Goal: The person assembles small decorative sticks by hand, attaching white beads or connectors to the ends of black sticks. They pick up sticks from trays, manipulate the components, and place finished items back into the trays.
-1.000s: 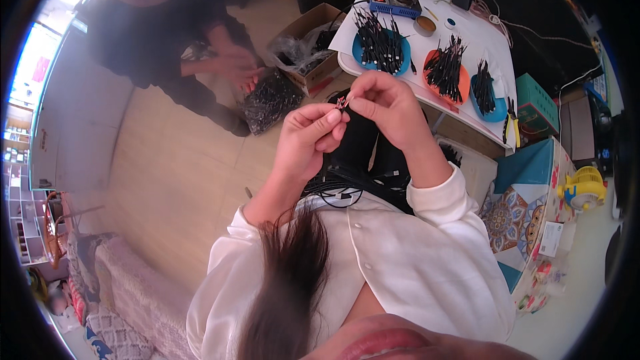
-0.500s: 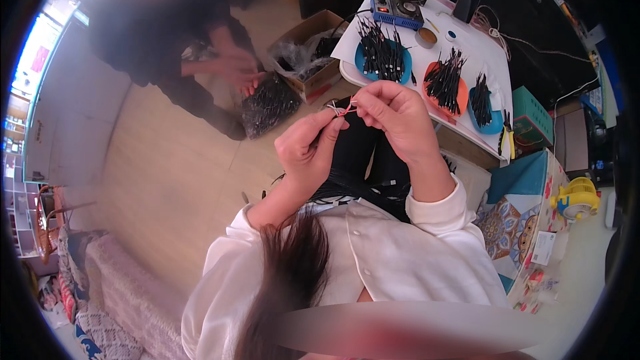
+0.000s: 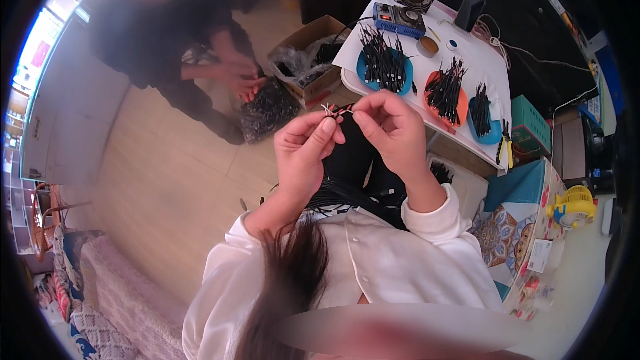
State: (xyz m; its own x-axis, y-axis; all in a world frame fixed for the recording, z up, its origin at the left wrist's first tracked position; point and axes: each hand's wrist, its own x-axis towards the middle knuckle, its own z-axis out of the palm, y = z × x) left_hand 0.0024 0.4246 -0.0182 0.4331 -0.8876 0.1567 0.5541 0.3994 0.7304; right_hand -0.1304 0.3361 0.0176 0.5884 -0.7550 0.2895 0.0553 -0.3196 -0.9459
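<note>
- A person's left hand (image 3: pixel 303 150) and right hand (image 3: pixel 393 127) meet in front of the chest, fingertips pinched narrow on a small wire piece (image 3: pixel 335 111) held between them, above the lap and just short of the white table (image 3: pixel 487 67).
- The left thumb and forefinger close on one end of the wire piece; the right fingers curl tight on the other.
- The piece is tiny; only a reddish strand and pale ends show, its exact form hard to make out.
- On the table stand a blue dish (image 3: pixel 383 67), an orange dish (image 3: pixel 448 90) and a second blue dish (image 3: pixel 483 117), each heaped with dark wire pieces.
- A co-worker's hands (image 3: pixel 243 77) work near a cardboard box (image 3: pixel 310 60); the face is blurred.
</note>
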